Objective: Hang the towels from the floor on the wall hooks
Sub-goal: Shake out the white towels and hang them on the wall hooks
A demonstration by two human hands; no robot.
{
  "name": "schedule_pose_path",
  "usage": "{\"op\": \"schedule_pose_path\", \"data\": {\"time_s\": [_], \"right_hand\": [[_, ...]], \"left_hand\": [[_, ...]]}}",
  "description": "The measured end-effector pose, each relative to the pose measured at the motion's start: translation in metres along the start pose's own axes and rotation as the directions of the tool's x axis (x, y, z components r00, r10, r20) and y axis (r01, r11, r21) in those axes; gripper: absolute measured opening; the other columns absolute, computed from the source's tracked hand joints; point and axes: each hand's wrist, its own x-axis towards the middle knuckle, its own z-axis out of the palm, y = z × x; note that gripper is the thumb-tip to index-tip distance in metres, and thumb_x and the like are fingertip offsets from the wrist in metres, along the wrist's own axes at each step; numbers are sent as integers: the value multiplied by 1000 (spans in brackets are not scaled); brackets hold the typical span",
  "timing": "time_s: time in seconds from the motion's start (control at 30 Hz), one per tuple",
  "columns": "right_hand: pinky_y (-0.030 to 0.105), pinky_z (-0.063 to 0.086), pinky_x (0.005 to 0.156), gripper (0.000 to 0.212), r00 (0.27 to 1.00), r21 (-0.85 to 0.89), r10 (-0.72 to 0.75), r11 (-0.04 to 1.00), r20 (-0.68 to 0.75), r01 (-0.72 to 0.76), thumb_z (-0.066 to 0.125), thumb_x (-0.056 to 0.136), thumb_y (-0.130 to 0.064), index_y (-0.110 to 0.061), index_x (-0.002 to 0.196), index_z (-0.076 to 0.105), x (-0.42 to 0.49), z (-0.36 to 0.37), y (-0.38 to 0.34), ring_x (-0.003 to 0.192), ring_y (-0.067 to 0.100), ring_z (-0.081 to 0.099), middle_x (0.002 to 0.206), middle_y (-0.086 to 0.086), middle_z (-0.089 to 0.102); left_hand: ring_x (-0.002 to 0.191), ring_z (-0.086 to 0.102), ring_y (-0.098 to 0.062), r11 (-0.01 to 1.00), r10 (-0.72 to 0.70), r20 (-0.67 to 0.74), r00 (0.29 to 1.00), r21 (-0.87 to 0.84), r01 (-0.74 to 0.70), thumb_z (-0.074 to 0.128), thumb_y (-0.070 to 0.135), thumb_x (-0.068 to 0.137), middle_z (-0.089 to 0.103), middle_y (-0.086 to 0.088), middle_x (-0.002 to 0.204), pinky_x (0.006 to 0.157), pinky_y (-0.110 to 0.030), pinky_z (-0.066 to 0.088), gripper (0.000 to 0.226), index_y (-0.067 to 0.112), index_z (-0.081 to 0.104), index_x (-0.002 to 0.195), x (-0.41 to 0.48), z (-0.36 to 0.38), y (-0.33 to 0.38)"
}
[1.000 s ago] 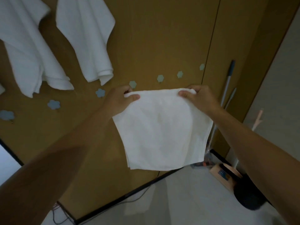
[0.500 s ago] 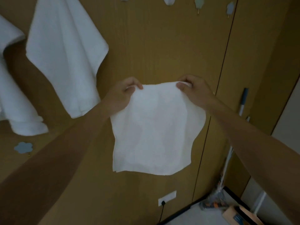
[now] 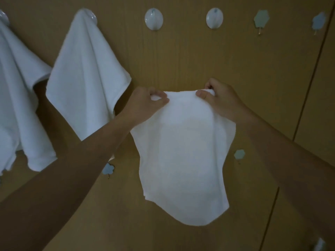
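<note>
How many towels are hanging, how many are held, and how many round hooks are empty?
Hanging white cloth towels: 2
Held white cloth towel, in left hand and right hand: 1
Bare round white wall hooks: 2
Total: 5

Count: you are facing three towels, namely one held towel (image 3: 183,151) and two hanging towels (image 3: 87,78) (image 3: 16,96). Two hands are showing: left hand (image 3: 145,104), right hand (image 3: 223,103). Four round hooks (image 3: 153,19) (image 3: 214,17) (image 3: 91,15) (image 3: 2,17) and four flower hooks (image 3: 261,18) (image 3: 319,20) (image 3: 239,154) (image 3: 108,169) are showing.

White towel (image 3: 183,160), hanging limp below hooks (image 3: 153,19).
</note>
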Motion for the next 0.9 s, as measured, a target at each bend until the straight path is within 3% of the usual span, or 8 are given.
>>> {"op": "schedule_pose_path", "data": {"time_s": [0.07, 0.17, 0.37, 0.5, 0.63, 0.7, 0.9], "right_hand": [[7, 34, 58, 18, 999, 61, -32, 998, -16, 33, 66, 90, -27, -17, 89, 51, 16, -1, 2, 72, 0, 48, 81, -13, 54], [3, 36, 64, 14, 996, 138, -86, 986, -25, 89, 68, 88, -22, -22, 91, 54, 39, 0, -1, 79, -5, 52, 87, -15, 58], [12, 43, 70, 17, 982, 180, -190, 966, 20, 183, 74, 83, -30, -39, 82, 60, 76, -5, -15, 78, -7, 54, 88, -14, 62], [17, 45, 80, 25, 964, 150, -256, 958, 76, 243, 79, 78, -29, -36, 93, 61, 97, -13, -24, 92, 2, 58, 100, -11, 64], [16, 43, 84, 11, 943, 134, -322, 941, 80, 310, 71, 86, -19, -29, 87, 68, 121, -14, -34, 92, -2, 60, 93, -17, 68], [12, 43, 87, 14, 939, 140, -336, 936, 75, 323, 68, 89, -14, -27, 87, 72, 131, -11, -39, 92, -3, 62, 91, -19, 70], [12, 40, 85, 20, 901, -32, -433, 901, -30, 432, 60, 94, -14, -20, 106, 74, 158, -4, -50, 96, 1, 56, 100, -12, 65]], "left_hand": [[107, 56, -6, 999, -18, -66, 998, 28, 20, 71, 29, 87, 65, 4, 117, 90, -12, 35, 20, 17, 72, 103, 12, -1, 7], [96, 52, -5, 997, -25, -141, 990, 66, 34, 76, 27, 82, 63, 6, 104, 82, -12, 35, 15, 18, 69, 92, 29, -8, 11], [80, 50, 2, 995, 33, -199, 979, 99, -14, 79, 22, 78, 55, 17, 84, 65, 0, 33, 19, 17, 61, 81, 63, -34, 16], [78, 48, 4, 986, 115, -157, 981, 138, -94, 73, 16, 82, 54, 17, 85, 67, 0, 33, 15, 18, 59, 85, 81, -51, 17], [85, 51, -1, 970, 183, -145, 972, 186, -155, 67, 9, 87, 57, 17, 87, 71, 0, 33, 11, 20, 65, 85, 100, -68, 15], [92, 53, -8, 937, 253, -137, 958, 280, -207, 64, 7, 89, 58, 6, 93, 76, -1, 33, 14, 19, 72, 92, 109, -74, 12], [90, 47, -11, 862, 399, -205, 894, 416, -290, 56, 2, 94, 48, -1, 97, 74, 0, 30, 26, 12, 73, 110, 133, -86, 12]]}}
